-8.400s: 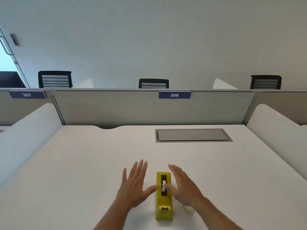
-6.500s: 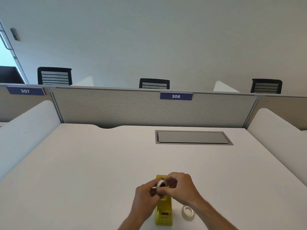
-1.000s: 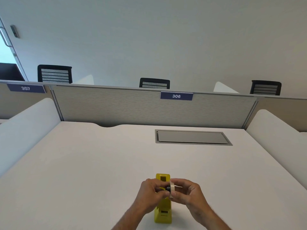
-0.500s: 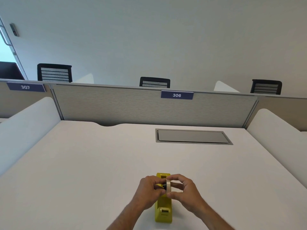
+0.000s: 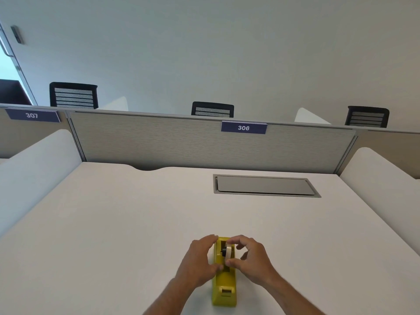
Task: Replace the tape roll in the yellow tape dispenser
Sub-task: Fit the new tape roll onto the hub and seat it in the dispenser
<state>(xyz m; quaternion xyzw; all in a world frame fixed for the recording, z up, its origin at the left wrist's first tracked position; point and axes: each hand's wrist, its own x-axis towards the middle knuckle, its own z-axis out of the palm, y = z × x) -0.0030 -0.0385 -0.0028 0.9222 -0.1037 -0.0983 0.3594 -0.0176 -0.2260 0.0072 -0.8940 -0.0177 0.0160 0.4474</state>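
**Q:** Right hand [image 5: 252,261] first: what is it doing?

**A:** Its thumb and forefinger pinch the pale, translucent tape roll [image 5: 229,252] by the rim, the other fingers curled loosely. The roll stands on edge, on its black plastic hub [image 5: 224,251], right over the slot of the long yellow plastic tape dispenser [image 5: 224,289]. The left hand [image 5: 200,261] cups the dispenser's left flank, thumb tip at the slot's near end, partly closed around the body to steady it.

**Q:** What is different from half a second ago?

**A:** Then the roll was held above the dispenser, between both hands. Now it has come down to the slot, and the left hand has shifted from the roll to the yellow body. A few seconds back a spare roll lay on the desk to the right of the dispenser; none shows there now, so I judge this is the new roll going in. Whether the hub's ends are seated in their notches I cannot tell.

**Q:** So where does the task stand?

**A:** Near the end, I'd say: seat the hub, then draw the tape's end toward the cutter [image 5: 226,291] on the near side.

**Q:** Any room to work?

**A:** Plenty. The white desk top [image 5: 127,223] is bare all round the dispenser, the grey cable hatch [image 5: 264,185] is well apart, and the desk's near edge is out of view.
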